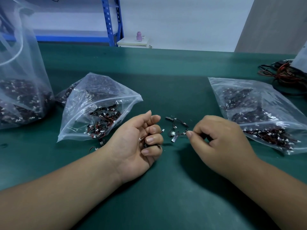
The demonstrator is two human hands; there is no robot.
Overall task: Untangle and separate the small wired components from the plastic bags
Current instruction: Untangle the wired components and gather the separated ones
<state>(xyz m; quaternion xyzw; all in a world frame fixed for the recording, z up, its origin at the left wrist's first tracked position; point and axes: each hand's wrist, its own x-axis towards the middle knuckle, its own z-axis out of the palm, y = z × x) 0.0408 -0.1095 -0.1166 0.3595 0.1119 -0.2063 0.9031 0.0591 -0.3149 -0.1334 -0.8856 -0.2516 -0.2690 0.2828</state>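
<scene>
Green matting covers the table [166, 188] under your forearms, with a blue shelf rack [113, 22] and a pale wall behind it. Your left hand [137, 143] lies palm up on the table, fingers curled round a small bunch of wired components [145, 145]; red and black wires and white plugs poke out between the fingers. Your right hand [221, 143] is knuckles up, thumb and forefinger pinching the end of a thin wire [181, 134] that runs into a loose tangle [173, 128] lying on the table between your two hands. Just outside and beyond your left hand, an open clear bag [93, 97] rests on the table with more components inside, and two stray pieces [101, 141] lie by its mouth near your left wrist. Further out on that side stands a taller bag [21, 72], also filled. Just outside your right hand lies a third bag [259, 100], packed with the same parts. Beyond it, well away from your right hand, sits a heap of red and black cables [280, 75].
</scene>
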